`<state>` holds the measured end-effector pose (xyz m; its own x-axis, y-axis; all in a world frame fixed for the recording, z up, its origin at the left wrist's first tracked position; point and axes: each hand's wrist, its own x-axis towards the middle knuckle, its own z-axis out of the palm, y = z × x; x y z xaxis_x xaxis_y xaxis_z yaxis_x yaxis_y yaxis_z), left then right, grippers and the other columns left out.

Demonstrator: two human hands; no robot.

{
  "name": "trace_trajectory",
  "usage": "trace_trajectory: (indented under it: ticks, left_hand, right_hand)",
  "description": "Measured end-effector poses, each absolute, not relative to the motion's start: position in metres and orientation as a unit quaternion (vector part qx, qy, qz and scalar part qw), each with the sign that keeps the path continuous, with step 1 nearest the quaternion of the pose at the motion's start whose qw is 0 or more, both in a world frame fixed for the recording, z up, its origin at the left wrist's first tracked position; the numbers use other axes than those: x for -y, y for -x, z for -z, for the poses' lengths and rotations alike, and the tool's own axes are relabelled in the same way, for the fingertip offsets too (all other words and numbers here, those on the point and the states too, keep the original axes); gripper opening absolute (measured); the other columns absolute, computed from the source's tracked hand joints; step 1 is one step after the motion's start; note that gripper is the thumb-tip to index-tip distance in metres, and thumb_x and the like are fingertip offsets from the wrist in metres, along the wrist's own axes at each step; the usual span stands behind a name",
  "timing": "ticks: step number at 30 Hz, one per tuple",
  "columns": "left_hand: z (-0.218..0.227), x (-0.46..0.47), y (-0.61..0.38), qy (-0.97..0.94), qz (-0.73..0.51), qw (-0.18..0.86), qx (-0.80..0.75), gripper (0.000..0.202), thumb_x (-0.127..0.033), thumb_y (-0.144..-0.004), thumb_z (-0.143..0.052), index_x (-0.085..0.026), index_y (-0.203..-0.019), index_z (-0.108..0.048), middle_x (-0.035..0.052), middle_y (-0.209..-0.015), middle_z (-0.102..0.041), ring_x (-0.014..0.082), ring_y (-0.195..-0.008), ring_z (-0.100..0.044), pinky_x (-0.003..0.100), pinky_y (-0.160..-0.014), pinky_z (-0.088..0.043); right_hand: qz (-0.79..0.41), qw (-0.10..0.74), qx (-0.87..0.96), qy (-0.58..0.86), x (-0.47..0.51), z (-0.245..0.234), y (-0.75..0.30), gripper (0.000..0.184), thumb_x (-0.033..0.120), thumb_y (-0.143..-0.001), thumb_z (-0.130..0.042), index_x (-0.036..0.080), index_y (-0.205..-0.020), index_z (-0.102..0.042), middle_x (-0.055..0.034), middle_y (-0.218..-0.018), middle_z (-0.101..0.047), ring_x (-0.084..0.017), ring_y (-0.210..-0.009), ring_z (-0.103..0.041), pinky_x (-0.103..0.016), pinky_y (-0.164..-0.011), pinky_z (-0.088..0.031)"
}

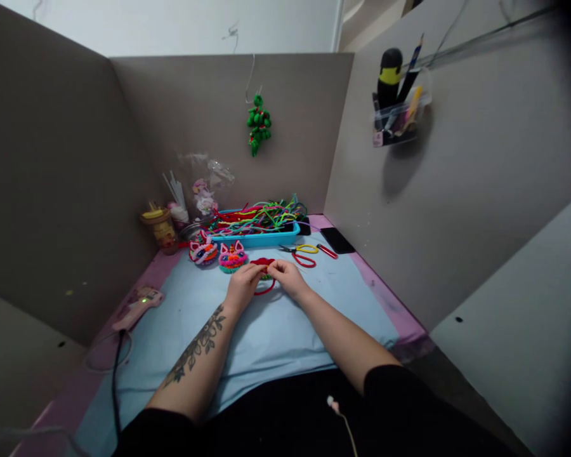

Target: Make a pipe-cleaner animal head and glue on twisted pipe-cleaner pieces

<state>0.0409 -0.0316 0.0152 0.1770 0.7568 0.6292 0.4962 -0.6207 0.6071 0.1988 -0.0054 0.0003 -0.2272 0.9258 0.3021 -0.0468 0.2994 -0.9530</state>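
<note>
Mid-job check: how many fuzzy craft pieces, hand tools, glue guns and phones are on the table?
Finished fuzzy faces: 2
Red fuzzy piece: 1
Hand tools, yellow-handled and red-handled: 2
Glue gun: 1
Phone: 1
Total: 7

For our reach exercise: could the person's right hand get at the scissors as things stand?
Probably yes: the scissors lie just beyond the right hand with bare mat between, though it holds the red pipe-cleaner piece.
</note>
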Motion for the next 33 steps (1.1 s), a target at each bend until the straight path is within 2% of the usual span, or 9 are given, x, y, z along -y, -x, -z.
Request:
trace_trajectory:
  ticks: [9,17,21,24,28,30,33]
  left_hand:
    - [-0.016,0.032,-0.042,-0.74,-0.511,0.147,-0.413,0.016,-0.026,-0.081,-0.054,-0.022,-0.085,-0.069,0.0066,-0.085,-0.068,0.0196,-0.082,-0.06,0.032,-0.079,-0.046]
    - [-0.014,0.029,-0.041,-0.743,-0.526,0.108,-0.401,0.014,-0.024,-0.082,-0.056,-0.02,-0.083,-0.069,0.0057,-0.08,-0.069,0.0167,-0.076,-0.062,0.029,-0.073,-0.047]
    - [-0.01,0.027,-0.04,-0.724,-0.537,0.122,-0.415,0.014,-0.027,-0.08,-0.059,-0.018,-0.084,-0.069,0.0052,-0.079,-0.069,0.0139,-0.067,-0.06,0.025,-0.062,-0.047]
    - [-0.009,0.027,-0.041,-0.68,-0.57,0.139,-0.44,0.015,-0.028,-0.077,-0.061,-0.017,-0.084,-0.068,0.0049,-0.079,-0.069,0.0129,-0.064,-0.059,0.024,-0.061,-0.046]
    - [-0.01,0.027,-0.046,-0.593,-0.617,0.243,-0.457,0.016,-0.03,-0.072,-0.066,-0.016,-0.079,-0.063,0.0026,-0.072,-0.066,0.0132,-0.064,-0.06,0.024,-0.063,-0.047]
    - [-0.011,0.026,-0.049,-0.536,-0.634,0.333,-0.447,0.019,-0.031,-0.069,-0.068,-0.016,-0.078,-0.059,0.0011,-0.068,-0.064,0.0133,-0.063,-0.06,0.024,-0.062,-0.047]
    - [-0.011,0.026,-0.053,-0.481,-0.63,0.446,-0.416,0.028,-0.031,-0.065,-0.071,-0.015,-0.082,-0.057,0.0002,-0.066,-0.063,0.013,-0.063,-0.061,0.025,-0.064,-0.048]
  right_hand:
    - [-0.492,0.509,0.621,0.335,0.003,0.004,-0.198,0.026,0.04,-0.073,-0.061,0.015,-0.065,-0.058,0.0039,-0.057,-0.05,-0.009,-0.054,-0.041,-0.023,-0.055,-0.034]
    - [-0.485,0.509,0.627,0.336,0.005,-0.001,-0.199,0.025,0.039,-0.074,-0.06,0.015,-0.067,-0.06,0.0031,-0.057,-0.051,-0.01,-0.055,-0.044,-0.024,-0.057,-0.037]
    - [-0.394,0.553,0.639,0.361,0.008,-0.005,-0.2,0.017,0.034,-0.073,-0.062,0.017,-0.075,-0.061,0.0001,-0.071,-0.055,-0.012,-0.063,-0.048,-0.024,-0.06,-0.039]
    - [-0.297,0.603,0.633,0.386,0.012,-0.007,-0.2,0.012,0.029,-0.073,-0.062,0.018,-0.076,-0.059,0.0,-0.075,-0.052,-0.012,-0.064,-0.047,-0.024,-0.058,-0.039]
    - [-0.263,0.591,0.661,0.381,0.018,-0.008,-0.197,0.01,0.027,-0.076,-0.059,0.019,-0.071,-0.059,0.0003,-0.07,-0.051,-0.012,-0.062,-0.046,-0.024,-0.058,-0.039]
    - [-0.257,0.595,0.657,0.385,0.019,-0.007,-0.195,0.009,0.026,-0.076,-0.059,0.019,-0.08,-0.061,-0.001,-0.076,-0.054,-0.012,-0.064,-0.047,-0.025,-0.059,-0.04]
    - [-0.25,0.617,0.629,0.401,0.016,-0.006,-0.195,0.024,0.026,-0.074,-0.061,0.019,-0.096,-0.06,-0.0031,-0.086,-0.057,-0.013,-0.068,-0.049,-0.025,-0.062,-0.042]
